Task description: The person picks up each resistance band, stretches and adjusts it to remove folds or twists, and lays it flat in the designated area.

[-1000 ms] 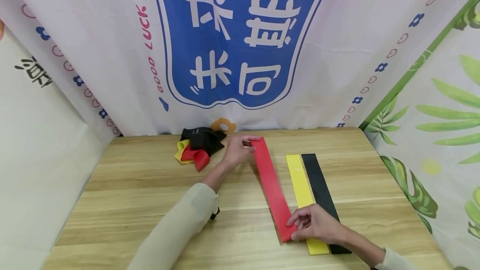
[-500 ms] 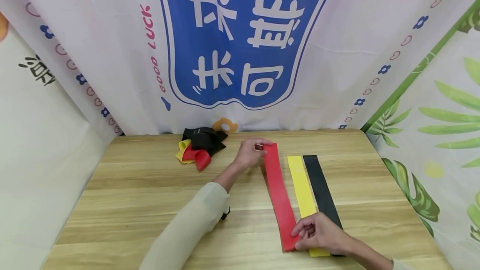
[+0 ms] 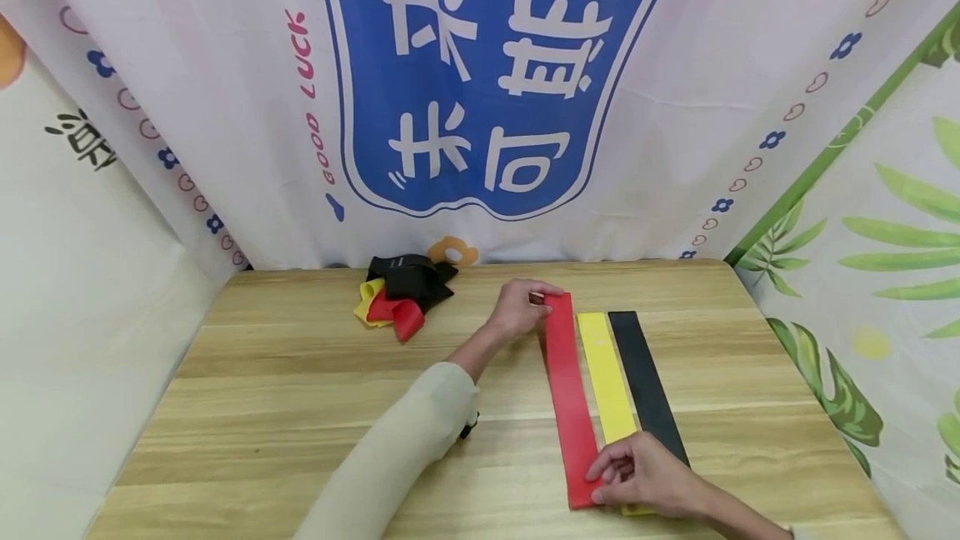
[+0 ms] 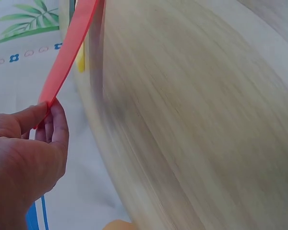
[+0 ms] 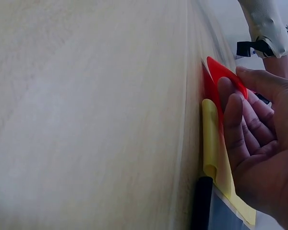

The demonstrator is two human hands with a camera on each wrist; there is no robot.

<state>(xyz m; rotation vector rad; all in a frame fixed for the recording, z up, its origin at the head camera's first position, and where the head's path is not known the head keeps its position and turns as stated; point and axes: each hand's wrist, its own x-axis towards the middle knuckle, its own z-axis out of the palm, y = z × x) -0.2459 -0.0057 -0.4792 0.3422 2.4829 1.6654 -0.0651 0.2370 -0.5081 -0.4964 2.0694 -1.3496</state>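
A flat red resistance band (image 3: 567,390) is stretched lengthwise between both hands. My left hand (image 3: 519,307) pinches its far end between thumb and fingers, and the left wrist view shows that end of the band (image 4: 67,52) raised off the wood. At the near end, my right hand (image 3: 648,473) pinches the band; in the right wrist view the thumb lies against the red end (image 5: 225,76). Just right of it lies a yellow band (image 3: 606,373), its near end partly behind the right hand. Beside the yellow one is a black band (image 3: 648,386).
A loose pile of black (image 3: 412,280), yellow and red bands sits at the table's back left, near the curtain (image 3: 480,240). The wooden table (image 3: 300,407) extends to the left of my left forearm. A leaf-printed cloth (image 3: 885,273) hangs along the right side.
Both hands have shifted the red band rightward, bringing its far end close beside the yellow band. The near end has come slightly toward me. The yellow and black bands stay in place.
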